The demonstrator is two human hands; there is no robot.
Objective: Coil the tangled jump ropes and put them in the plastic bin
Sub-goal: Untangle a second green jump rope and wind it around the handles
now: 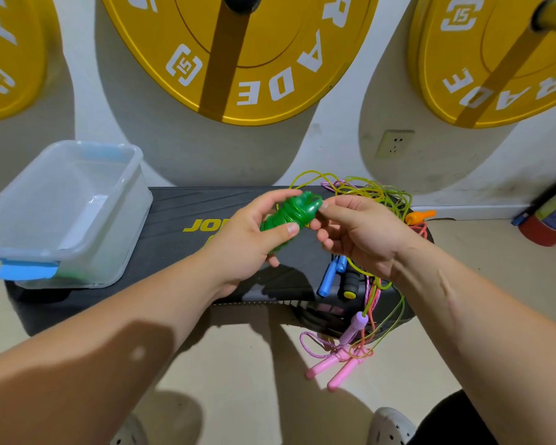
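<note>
Left hand (251, 239), just right of the clear plastic bin (122, 220) on the black counter (174, 203), grips a coiled green jump rope (286, 216); the right hand (363, 236) pinches its end. Tangled jump ropes (376, 191) crowd the counter's right end, pink handles (331, 370) trailing off its front.

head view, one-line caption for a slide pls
Coiled green jump rope held by left hand and right hand over the step platform; plastic bin left, tangled ropes right.

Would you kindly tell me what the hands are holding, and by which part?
The left hand grips the coiled green rope around its middle; the right hand pinches its upper end.
</note>
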